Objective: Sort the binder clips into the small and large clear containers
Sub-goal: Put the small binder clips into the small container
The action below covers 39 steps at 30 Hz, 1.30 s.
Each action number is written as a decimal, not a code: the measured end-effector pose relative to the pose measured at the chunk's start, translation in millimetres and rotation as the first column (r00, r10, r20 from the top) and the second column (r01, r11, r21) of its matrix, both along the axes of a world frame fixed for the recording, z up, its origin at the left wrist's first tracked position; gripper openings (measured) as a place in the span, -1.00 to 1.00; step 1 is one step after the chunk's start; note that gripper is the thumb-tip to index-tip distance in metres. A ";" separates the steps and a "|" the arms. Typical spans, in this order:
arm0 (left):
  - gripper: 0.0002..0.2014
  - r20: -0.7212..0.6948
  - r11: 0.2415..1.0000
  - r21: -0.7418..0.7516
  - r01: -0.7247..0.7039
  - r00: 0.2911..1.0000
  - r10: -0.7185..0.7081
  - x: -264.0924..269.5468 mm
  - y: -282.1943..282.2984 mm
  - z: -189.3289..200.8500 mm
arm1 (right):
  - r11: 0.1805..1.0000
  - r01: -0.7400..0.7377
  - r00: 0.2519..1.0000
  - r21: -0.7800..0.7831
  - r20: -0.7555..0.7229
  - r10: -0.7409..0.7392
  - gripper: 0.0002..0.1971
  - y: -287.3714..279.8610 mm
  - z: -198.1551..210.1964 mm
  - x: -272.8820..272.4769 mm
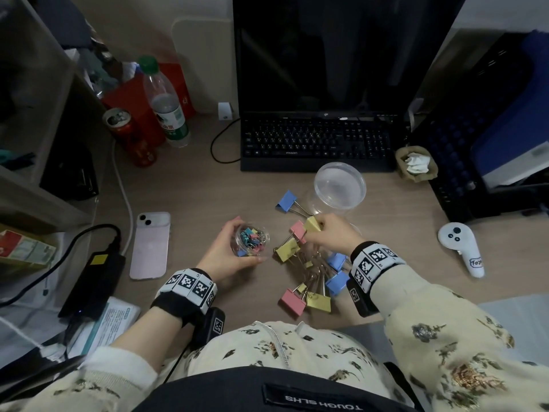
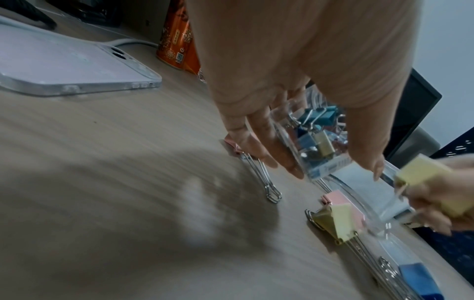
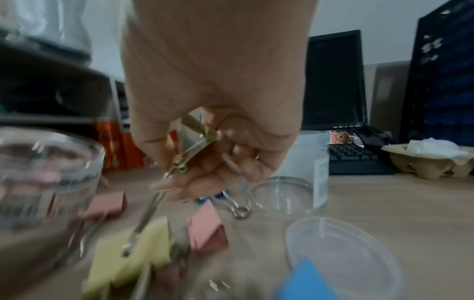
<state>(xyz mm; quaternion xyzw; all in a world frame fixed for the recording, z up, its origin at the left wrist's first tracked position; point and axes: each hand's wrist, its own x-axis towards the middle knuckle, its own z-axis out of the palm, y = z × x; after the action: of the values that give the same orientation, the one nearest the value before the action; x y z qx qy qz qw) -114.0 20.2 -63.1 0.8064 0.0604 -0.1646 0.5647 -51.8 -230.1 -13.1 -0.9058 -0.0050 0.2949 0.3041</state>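
My left hand (image 1: pixel 234 242) grips a small clear container (image 1: pixel 252 237) full of little coloured clips, just above the desk; its fingers (image 2: pixel 284 158) and thumb wrap the container (image 2: pixel 315 138). Between fingers and thumb my right hand (image 1: pixel 322 230) pinches a large yellow binder clip (image 1: pixel 311 224), lifted over the pile of large clips (image 1: pixel 309 272). The clip's metal fold (image 3: pixel 202 132) shows between the fingers of the right hand (image 3: pixel 205 162). The large clear container (image 1: pixel 340 185) stands upright with its top uncovered behind the pile. A blue clip (image 1: pixel 286 200) lies apart beside it.
A pink phone (image 1: pixel 150 245) lies left of my left hand. The black keyboard (image 1: pixel 318 141) and monitor stand behind. A white controller (image 1: pixel 460 248) rests at the right, near a black crate (image 1: pixel 475 150). A bottle (image 1: pixel 166 105) and red can (image 1: pixel 121 123) are at the back left.
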 end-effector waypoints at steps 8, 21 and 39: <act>-0.18 -0.004 0.998 -0.048 -0.042 0.999 0.042 -2.9 8.9 -0.2 | 0.947 0.072 0.996 0.312 -0.070 -0.053 -0.86 32.7 -14.9 5.2; -0.21 -0.015 0.999 -0.020 -0.035 0.999 0.034 -1.3 8.2 0.4 | 0.997 -0.066 0.997 -0.025 0.032 0.067 -0.48 13.8 -31.7 0.1; -0.19 -0.005 1.000 0.008 -0.025 1.000 0.025 -7.5 10.1 6.4 | 0.996 -0.091 0.996 0.005 -0.023 0.091 -0.67 37.9 -36.1 -17.1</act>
<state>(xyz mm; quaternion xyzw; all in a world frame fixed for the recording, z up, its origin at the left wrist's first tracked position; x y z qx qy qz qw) -121.6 30.2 -56.7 0.8074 0.0726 -0.1593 0.5635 -68.9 -192.3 -49.2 -0.9006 -0.0434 0.3189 0.2920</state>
